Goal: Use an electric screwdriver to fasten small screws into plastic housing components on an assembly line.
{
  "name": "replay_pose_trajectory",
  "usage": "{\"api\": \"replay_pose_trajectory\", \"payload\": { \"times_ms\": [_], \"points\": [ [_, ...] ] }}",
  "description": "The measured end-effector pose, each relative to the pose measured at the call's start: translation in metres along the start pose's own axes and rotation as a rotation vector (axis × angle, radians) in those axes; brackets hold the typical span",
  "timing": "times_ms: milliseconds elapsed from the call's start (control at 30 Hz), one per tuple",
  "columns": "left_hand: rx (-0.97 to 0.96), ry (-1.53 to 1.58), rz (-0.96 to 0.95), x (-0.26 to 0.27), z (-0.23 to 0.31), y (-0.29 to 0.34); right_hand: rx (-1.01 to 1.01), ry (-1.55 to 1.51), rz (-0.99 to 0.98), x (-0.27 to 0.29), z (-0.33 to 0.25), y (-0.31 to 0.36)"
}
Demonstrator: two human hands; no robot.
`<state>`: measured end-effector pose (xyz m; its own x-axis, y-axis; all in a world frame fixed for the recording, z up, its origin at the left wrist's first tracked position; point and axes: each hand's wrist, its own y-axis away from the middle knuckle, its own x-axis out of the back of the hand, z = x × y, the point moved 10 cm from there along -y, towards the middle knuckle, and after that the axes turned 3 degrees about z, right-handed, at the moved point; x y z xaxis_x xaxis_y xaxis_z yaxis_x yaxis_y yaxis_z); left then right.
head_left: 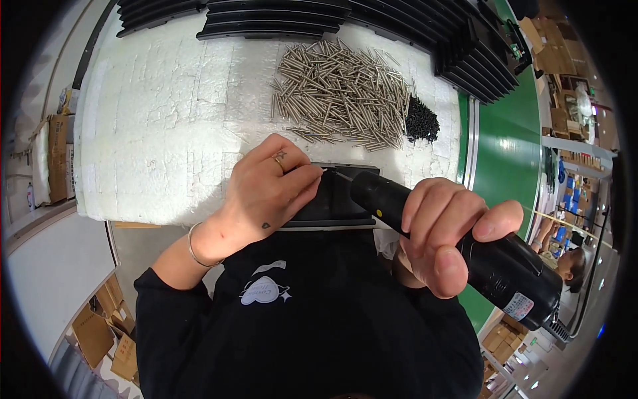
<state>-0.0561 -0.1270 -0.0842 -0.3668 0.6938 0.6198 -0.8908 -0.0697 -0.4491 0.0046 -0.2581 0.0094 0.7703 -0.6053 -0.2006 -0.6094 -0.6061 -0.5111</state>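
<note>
My right hand (446, 229) is wrapped round the body of a black electric screwdriver (380, 198). The tool lies slantwise, its thin bit pointing left toward my left fingertips. My left hand (266, 189), with a ring and a bracelet, has thumb and forefinger pinched together just by the bit's tip. Whatever sits in that pinch is too small and hidden to name. Under both hands lies a flat black panel-like part (335, 207) at the near edge of the white foam-topped table. My left hand covers its left end.
Beyond the hands lies a heap of silvery metal pins (342, 96), with a small pile of black screws (421, 120) at its right. Black ribbed parts (272, 18) line the far edge of the white foam surface (153, 133). A green surface (498, 153) runs along the right; another person (570, 266) is farther off.
</note>
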Motion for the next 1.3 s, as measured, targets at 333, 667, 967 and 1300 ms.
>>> {"api": "replay_pose_trajectory", "payload": {
  "times_ms": [333, 667, 967, 1300],
  "points": [
    [-0.009, 0.036, -0.004, -0.004, -0.003, 0.002, -0.033, 0.025, -0.037, -0.001, 0.004, -0.002],
    [0.019, 0.075, 0.036, -0.004, -0.006, 0.004, -0.032, 0.019, -0.048, -0.005, 0.011, -0.003],
    [0.021, 0.120, 0.025, -0.005, -0.007, 0.004, -0.001, 0.042, -0.032, -0.013, 0.013, -0.006],
    [-0.010, 0.133, 0.028, -0.010, -0.009, 0.007, 0.031, 0.055, -0.093, -0.026, 0.016, -0.015]
  ]
}}
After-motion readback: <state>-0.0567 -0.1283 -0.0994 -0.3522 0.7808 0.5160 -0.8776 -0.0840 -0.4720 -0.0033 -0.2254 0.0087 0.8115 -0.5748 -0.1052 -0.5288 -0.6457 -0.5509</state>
